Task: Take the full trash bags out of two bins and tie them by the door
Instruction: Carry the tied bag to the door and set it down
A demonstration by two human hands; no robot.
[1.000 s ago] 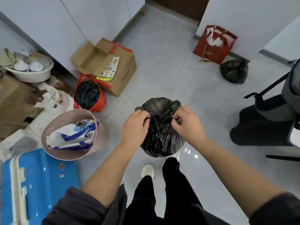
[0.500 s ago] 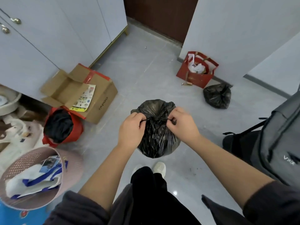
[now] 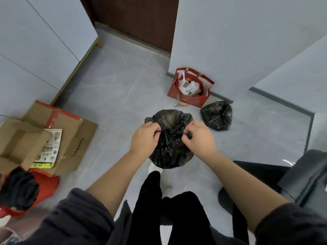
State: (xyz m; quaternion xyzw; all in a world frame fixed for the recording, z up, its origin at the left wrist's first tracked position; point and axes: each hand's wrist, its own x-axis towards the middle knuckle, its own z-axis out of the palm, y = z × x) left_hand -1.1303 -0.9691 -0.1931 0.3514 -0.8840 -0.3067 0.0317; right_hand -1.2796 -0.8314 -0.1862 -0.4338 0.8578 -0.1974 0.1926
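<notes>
Pinching one tie end (image 3: 159, 131) each, grip closed, your left hand (image 3: 144, 138) and right hand (image 3: 199, 138) hold the trash bag (image 3: 169, 152) just ahead of you, near the door (image 3: 141, 20). Risk: hard pull snaps ties.

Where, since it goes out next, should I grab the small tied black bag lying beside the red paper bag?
Grip the tied black bag by its bunched neck, coming from above: the folds gather there at the top, and the red paper bag and wall crowd its far side.
</notes>
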